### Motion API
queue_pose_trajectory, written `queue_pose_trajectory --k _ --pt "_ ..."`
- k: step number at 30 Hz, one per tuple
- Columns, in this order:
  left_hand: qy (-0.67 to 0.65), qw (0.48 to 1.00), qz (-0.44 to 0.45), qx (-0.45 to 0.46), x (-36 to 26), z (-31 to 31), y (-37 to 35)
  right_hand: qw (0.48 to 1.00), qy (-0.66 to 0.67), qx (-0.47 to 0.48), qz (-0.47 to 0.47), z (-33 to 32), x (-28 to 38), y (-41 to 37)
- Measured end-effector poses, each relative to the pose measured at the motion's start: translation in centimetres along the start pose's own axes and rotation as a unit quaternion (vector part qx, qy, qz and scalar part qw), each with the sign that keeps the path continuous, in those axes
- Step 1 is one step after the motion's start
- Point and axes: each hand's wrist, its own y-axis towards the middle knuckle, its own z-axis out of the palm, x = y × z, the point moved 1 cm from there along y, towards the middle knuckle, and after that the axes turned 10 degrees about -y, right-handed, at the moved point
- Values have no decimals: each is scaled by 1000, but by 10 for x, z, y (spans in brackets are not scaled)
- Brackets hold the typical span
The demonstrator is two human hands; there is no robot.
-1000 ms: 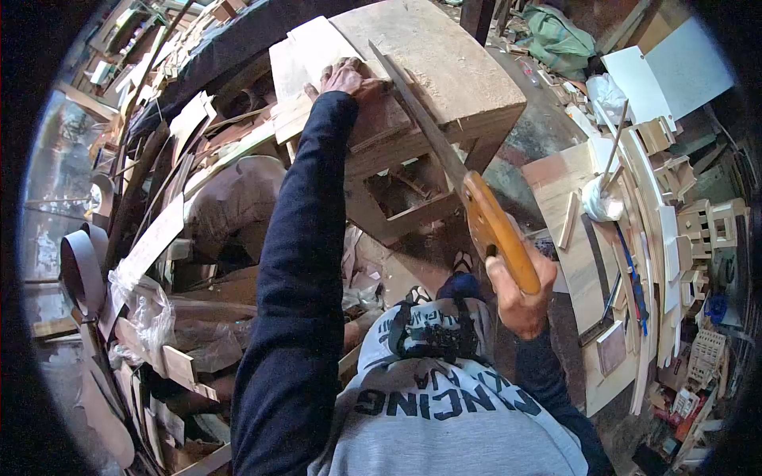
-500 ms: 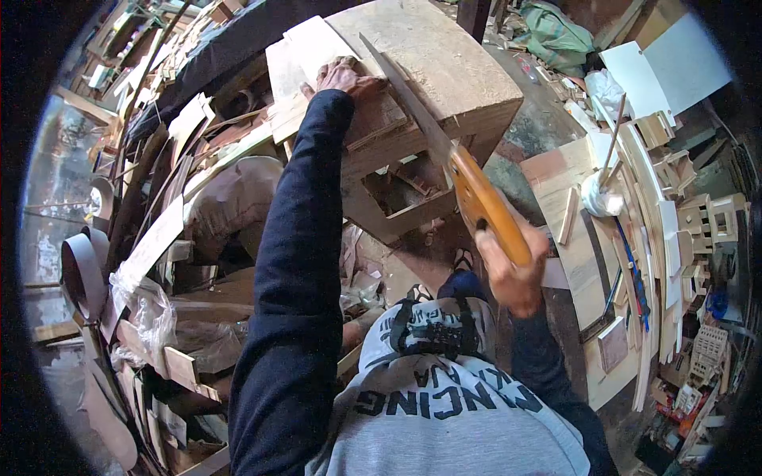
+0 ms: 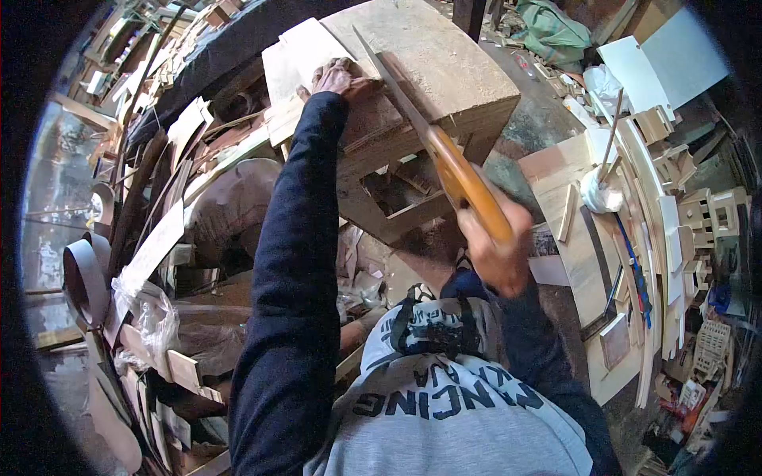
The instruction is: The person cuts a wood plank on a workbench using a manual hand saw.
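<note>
My right hand is closed around the orange-brown handle of a handsaw. The saw's blade slants up and away along the edge of a pale wooden board, its tip towards the far side. On the board, just left of the blade, my left hand presses down with its fingers apart. Beneath lies a wooden workbench with a box-like open frame at its near side. Where the teeth meet the wood cannot be made out.
Wood offcuts and strips crowd the left, with clear plastic wrapping. To the right, a plywood sheet bears strips and a white bundle with a stick. A green sack and white panels lie at the back right.
The handsaw and my right hand have moved forward and slightly left, pushing the blade farther across the bench. My left hand stays on the board.
</note>
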Motion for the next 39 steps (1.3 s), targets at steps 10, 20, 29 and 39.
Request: queue_pose_trajectory --k 10,20,29,39 --pt "26 999 -22 -12 -10 -5 -5 999 30 -23 27 -23 -6 -41" --pt "3 1000 -27 1 -11 -6 -4 999 7 16 27 -10 -8 -14" --pt "9 994 -102 32 -45 -30 -22 999 43 18 25 -28 -4 -35" --pt "-22 994 -100 42 -33 -26 -18 992 81 34 87 -23 -7 -28"
